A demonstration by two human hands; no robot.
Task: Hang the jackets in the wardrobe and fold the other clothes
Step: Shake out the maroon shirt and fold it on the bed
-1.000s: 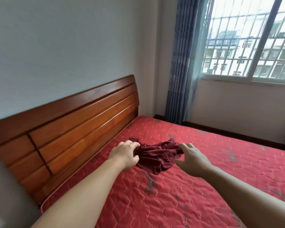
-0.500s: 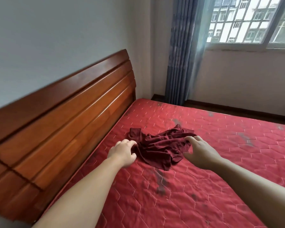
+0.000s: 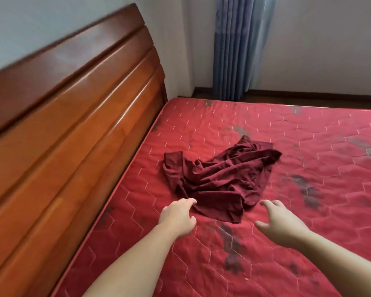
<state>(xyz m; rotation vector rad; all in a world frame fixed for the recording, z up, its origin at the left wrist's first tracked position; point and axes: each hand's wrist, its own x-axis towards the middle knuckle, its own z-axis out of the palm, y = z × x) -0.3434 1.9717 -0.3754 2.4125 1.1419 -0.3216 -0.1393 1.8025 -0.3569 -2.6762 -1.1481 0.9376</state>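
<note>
No legible text or labels anywhere.

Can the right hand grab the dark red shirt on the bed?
Probably yes. The right hand is open just short of the dark red shirt, and only bare mattress lies between them.

A dark maroon garment (image 3: 221, 181) is seen — a plain, deep wine shade, with one small dark button showing. The mattress (image 3: 287, 264) beneath is coloured bright red, quilted in a hexagon pattern of pale stitching and marked with grey-black smudges. The headboard (image 3: 69, 129) is finished in glossy reddish-brown wood, banded in broad slats from darker brown above to warmer orange below. The curtain (image 3: 236, 46) is coloured blue-grey, with a fine darker print down its folds. The walls (image 3: 319, 39) are painted off-white — the skirting (image 3: 308, 94) dark brown.
</note>
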